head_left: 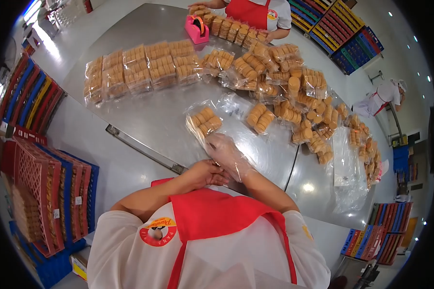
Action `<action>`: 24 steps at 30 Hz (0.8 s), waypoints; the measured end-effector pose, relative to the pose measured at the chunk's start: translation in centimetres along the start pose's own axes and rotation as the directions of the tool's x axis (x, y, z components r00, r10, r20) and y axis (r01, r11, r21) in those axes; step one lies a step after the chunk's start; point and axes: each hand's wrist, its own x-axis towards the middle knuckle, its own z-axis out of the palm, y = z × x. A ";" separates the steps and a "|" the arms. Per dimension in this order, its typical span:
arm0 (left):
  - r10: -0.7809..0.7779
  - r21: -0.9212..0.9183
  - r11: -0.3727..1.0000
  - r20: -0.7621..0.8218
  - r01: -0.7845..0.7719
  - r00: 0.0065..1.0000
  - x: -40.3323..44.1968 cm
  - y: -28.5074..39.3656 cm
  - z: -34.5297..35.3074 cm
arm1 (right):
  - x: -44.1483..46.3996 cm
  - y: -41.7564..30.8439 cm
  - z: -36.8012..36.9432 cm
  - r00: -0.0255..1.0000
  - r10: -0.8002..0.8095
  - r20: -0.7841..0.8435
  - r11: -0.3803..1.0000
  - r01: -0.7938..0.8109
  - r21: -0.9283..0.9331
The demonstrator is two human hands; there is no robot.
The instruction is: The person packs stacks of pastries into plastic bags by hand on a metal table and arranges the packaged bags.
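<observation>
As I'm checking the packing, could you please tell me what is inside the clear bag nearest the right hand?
The clear bag shows two rows of round tan biscuits; anything beneath them is hidden.

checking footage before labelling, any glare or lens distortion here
Head view: glare spots on the metal table; head view: shiny highlights on the wrapping of the biscuit packs; head view: strong fisheye bending, dark rounded corners.

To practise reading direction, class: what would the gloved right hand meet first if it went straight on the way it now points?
The right hand would likely meet the packet of cookies just ahead; whether they touch is unclear.
</observation>
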 end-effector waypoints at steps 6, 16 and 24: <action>-0.069 0.152 0.984 -0.147 0.091 0.987 -0.2 1.0 1.6 | 2.3 1.4 1.2 0.961 -0.168 -0.218 0.978 0.135 -0.157; -0.098 0.717 0.693 0.206 -0.081 0.974 -2.9 6.0 7.2 | -6.7 0.3 -4.2 0.973 -0.132 -0.188 0.990 0.119 -0.078; 0.155 0.486 -0.821 0.696 -0.301 0.701 8.8 9.5 16.0 | -22.9 4.0 -7.3 0.453 0.663 -0.596 0.729 -0.574 0.373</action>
